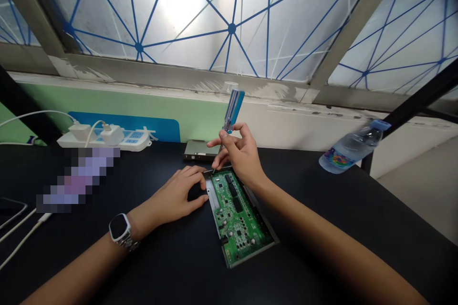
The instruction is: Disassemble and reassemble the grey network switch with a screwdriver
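Note:
A green circuit board (239, 224) lies in a thin metal tray on the black table, its far end between my hands. My right hand (243, 155) pinches a screwdriver (234, 109) with a clear and blue handle, held nearly upright. The screwdriver's tip points down at the board's far left corner; whether it sits in a screw is too small to tell. My left hand (182, 193) rests on the table with curved fingers against the tray's left edge, near that corner. A watch (119, 228) is on my left wrist.
Behind the board, a flat metal box (200, 149) stands near the wall. A white power strip (138, 140) with plugs is at the back left, cables and a blurred object in front of it. At the right, a plastic bottle (348, 150) leans near a black frame bar.

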The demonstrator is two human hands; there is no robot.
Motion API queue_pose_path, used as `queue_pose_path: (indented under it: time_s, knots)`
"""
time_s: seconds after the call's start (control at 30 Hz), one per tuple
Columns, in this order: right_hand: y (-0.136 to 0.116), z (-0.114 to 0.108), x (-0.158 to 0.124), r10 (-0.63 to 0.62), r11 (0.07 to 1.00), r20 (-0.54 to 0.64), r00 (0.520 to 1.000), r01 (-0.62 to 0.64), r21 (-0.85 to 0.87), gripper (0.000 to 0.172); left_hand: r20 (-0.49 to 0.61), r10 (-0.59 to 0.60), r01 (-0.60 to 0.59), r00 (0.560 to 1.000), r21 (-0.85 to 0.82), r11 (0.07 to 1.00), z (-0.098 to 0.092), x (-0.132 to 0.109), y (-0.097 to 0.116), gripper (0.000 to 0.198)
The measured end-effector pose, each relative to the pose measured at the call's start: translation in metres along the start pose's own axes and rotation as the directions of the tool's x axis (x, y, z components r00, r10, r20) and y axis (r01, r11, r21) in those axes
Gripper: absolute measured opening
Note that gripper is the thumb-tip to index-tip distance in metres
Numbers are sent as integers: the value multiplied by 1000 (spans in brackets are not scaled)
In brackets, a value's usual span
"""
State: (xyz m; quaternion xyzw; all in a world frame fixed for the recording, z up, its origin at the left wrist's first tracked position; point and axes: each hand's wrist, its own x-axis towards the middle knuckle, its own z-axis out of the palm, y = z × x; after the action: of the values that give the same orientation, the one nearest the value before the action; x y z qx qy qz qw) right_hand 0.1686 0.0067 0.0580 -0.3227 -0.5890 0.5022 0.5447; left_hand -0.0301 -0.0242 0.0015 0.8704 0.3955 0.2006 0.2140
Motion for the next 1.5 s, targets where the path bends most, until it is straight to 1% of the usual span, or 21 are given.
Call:
queue_pose_path:
  time_s: [0.1,0.2,0.43,0.57,0.73,0.83,0.97,1.13,1.2,1.27,1.37,1.5]
  knots:
    - [-2,1,-1,-2,1000,-28,1000,1,-25,46,4,-8,8,1000,5,1000,0,1,1,10]
    - [-4,3,-1,-2,999,-43,999,0,-45,44,1,-7,7,1000,8,1000,1,1,1,10]
    - [-5,3,-1,-52,997,20,998,53,-53,37,6,-1,1,1000,0,1000,0,0,1,12]
    - [-6,6,-3,-39,997,29,999,40,-59,38,-14,20,-20,1000,-3,1000,2,0,0,11]
    - [-8,7,-4,-29,997,30,999,31,-70,38,-62,15,-17,998,-30,999,8,3,-5,15]
    - [-7,5,-3,-43,998,56,998,46,-52,37,-71,5,-7,997,-28,1000,9,4,-5,16]
    - [-5,1,0,-53,997,88,995,58,-57,36,-76,-9,10,997,14,1000,9,4,-3,17]
    - [-9,-1,2,-14,996,193,981,30,-80,36,-74,-28,31,997,38,999,8,3,-2,20]
    - [-10,-2,2,-3,996,209,978,21,-81,37,-73,-23,26,997,33,999,8,4,-2,20]
    - [-10,-2,2,-1,997,185,983,15,-77,36,-73,-22,24,997,29,999,9,4,-3,19]
    - [-7,-1,3,-8,998,108,994,14,-57,38,-66,-34,35,997,21,999,9,4,-4,18]
    - [-1,1,3,-51,998,16,999,51,-41,45,-46,-49,49,998,10,999,8,4,-4,18]
